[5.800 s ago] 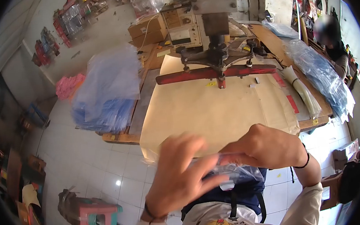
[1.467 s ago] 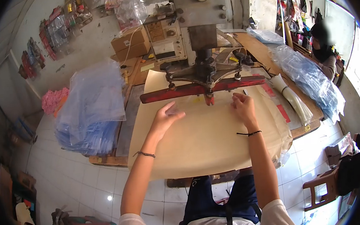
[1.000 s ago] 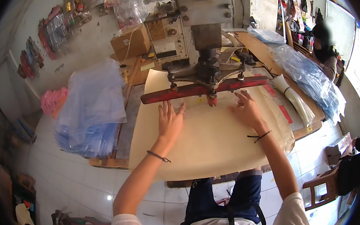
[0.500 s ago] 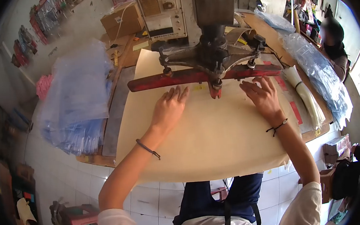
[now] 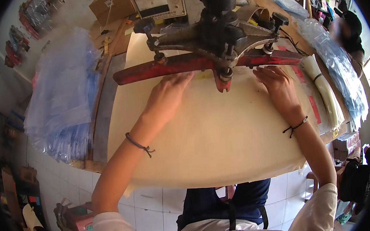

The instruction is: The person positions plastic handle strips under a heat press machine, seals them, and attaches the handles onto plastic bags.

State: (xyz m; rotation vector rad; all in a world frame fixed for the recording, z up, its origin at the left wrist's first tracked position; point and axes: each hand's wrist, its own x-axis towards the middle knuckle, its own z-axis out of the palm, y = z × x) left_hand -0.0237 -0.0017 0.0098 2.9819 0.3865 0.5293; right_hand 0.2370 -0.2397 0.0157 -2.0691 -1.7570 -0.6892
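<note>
Filmy, bluish plastic (image 5: 61, 94) lay heaped at left. Over the smooth tan sheet (image 5: 221, 134) at centre, my left hand (image 5: 168, 93) and right hand (image 5: 280, 88) had fingers close together by the scuffed red bar (image 5: 164, 68), grip unclear. The sheet overhung the wood-edged surface (image 5: 92, 166), above white floor tiles (image 5: 148, 201).

A brown cardboard box (image 5: 112, 9) sits at the far left corner of the wooden bench (image 5: 118, 37), near a grey wall (image 5: 71, 20) hung with red-and-clear plastic packets (image 5: 38, 16). A person in a dark head covering (image 5: 352, 30) is beyond the right edge; a pink plastic stool (image 5: 81, 221) stands on white floor tiles (image 5: 151, 213) off the near left corner.
</note>
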